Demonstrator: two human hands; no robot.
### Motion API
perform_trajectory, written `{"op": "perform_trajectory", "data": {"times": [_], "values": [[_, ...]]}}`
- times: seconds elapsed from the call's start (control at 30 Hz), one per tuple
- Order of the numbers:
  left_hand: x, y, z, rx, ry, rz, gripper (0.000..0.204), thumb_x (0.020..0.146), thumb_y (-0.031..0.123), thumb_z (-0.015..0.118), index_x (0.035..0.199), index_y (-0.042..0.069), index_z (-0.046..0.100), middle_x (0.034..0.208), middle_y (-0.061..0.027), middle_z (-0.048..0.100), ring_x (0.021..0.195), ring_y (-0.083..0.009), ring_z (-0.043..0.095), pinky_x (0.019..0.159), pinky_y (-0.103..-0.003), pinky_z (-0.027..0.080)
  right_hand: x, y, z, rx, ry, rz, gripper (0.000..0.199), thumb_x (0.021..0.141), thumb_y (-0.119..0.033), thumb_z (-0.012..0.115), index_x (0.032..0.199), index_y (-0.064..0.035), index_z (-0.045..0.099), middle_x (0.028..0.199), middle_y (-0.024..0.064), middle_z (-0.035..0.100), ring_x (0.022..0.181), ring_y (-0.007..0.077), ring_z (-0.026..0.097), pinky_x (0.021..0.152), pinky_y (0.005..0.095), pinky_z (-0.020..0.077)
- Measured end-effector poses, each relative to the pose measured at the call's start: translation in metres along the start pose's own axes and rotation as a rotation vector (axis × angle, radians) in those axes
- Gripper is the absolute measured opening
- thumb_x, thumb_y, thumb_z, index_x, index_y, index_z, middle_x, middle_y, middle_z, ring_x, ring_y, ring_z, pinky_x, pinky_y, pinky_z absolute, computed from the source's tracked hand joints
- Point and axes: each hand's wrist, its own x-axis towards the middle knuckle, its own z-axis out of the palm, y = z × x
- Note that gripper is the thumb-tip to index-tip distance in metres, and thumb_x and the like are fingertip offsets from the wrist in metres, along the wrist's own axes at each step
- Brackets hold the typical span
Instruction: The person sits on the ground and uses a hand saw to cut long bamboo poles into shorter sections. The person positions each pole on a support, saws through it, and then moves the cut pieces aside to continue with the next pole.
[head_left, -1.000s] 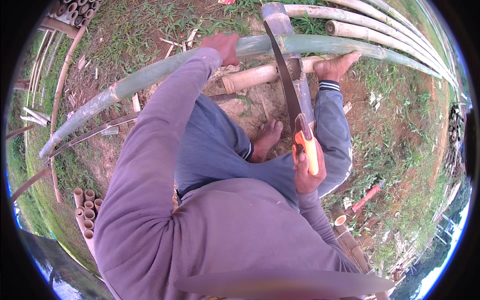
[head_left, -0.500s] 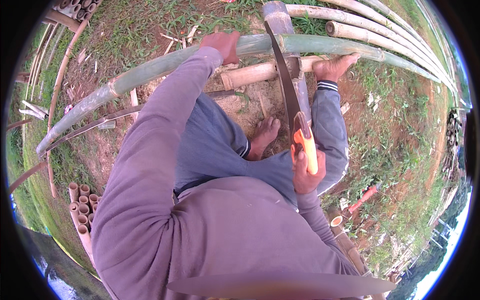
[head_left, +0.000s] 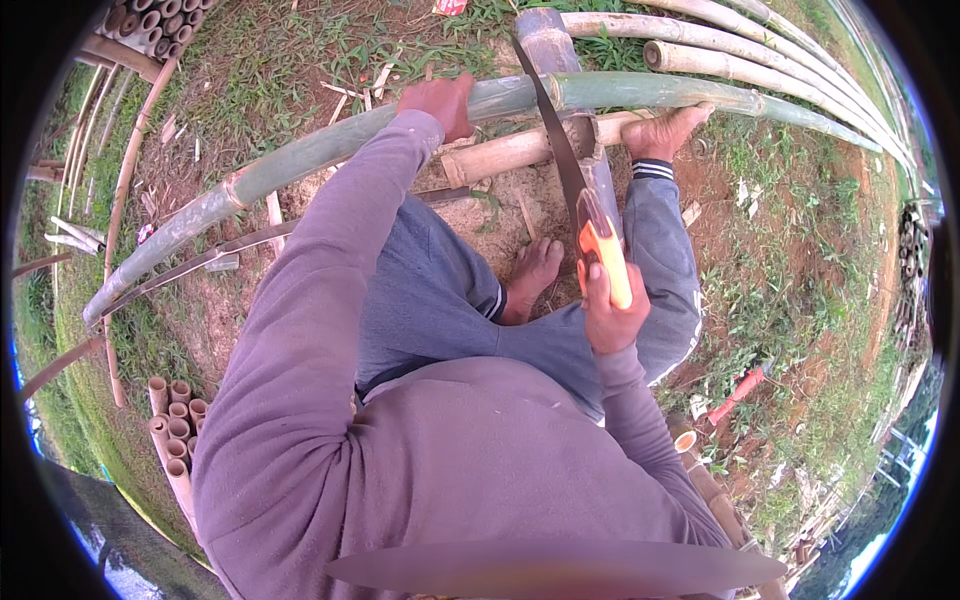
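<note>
A long green bamboo pole [head_left: 305,158] runs across in front of me, bending with the lens. My left hand [head_left: 440,104] is wrapped round it left of the saw. In my right hand [head_left: 615,308] is the orange handle of a hand saw [head_left: 563,150]. Its dark blade points away from me and crosses the pole just left of a node; how deep it sits cannot be made out. My bare right foot [head_left: 668,132] presses on the pole right of the blade. Under the pole lie a thick grey post [head_left: 548,38] and a short tan bamboo piece [head_left: 510,155].
Several pale bamboo poles [head_left: 700,65] lie at the far right. Cut bamboo tubes [head_left: 178,425] are bundled at left, with more stacked tubes [head_left: 150,25] at far left. A red-handled tool [head_left: 738,393] lies on the grass at right. My other foot [head_left: 535,270] rests on the dirt.
The saw and my right hand have moved slightly away from me, the blade reaching farther past the pole. My left hand and right foot keep their places on the pole.
</note>
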Motion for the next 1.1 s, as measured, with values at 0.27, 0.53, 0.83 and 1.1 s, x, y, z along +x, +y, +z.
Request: {"op": "perform_trajectory", "data": {"times": [0.27,0.53,0.83,1.1], "values": [[0.008,0.016,0.027,0.011,0.106,0.057,0.052,0.084,0.027,0.079,0.130,0.013,0.058,0.116,-0.0179,0.075,0.109,-0.0390,0.075,0.093,-0.051,0.059,0.097,0.010,0.055,0.064,0.084,0.016,0.019,0.100,-0.016,0.077,0.100,0.0024,0.071,0.077,0.0053,0.069,0.068,0.0086,0.059,0.063,0.0292,0.0498],[0.006,-0.001,0.022,-0.015,0.071,0.020,0.052,0.084,0.028,0.078,0.131,0.013,0.058,0.118,-0.0184,0.073,0.109,-0.0395,0.074,0.094,-0.051,0.059,0.007,0.006,0.004,0.016,0.002,0.045,0.019,0.104,-0.015,0.070,0.110,0.0024,0.067,0.074,0.0024,0.067,0.055,0.0044,0.057,0.048,0.0211,0.0444],[0.010,0.023,0.026,-0.023,0.133,0.080,0.044,0.084,0.022,0.077,0.123,0.011,0.061,0.118,-0.0193,0.074,0.109,-0.0381,0.074,0.093,-0.050,0.060,0.133,0.009,0.063,-0.059,0.071,-0.022,0.025,0.097,-0.020,0.079,0.096,0.0034,0.070,0.074,0.0094,0.068,0.067,0.0132,0.060,0.064,0.0331,0.0508],[-0.006,0.002,0.018,-0.017,0.098,0.013,0.045,0.083,0.023,0.078,0.123,0.011,0.061,0.117,-0.0193,0.074,0.108,-0.0396,0.074,0.094,-0.051,0.059,-0.009,0.007,-0.007,-0.003,0.001,0.055,0.016,0.104,-0.013,0.071,0.104,0.0024,0.066,0.074,0.0023,0.067,0.055,0.0046,0.056,0.050,0.0200,0.0445]]}}
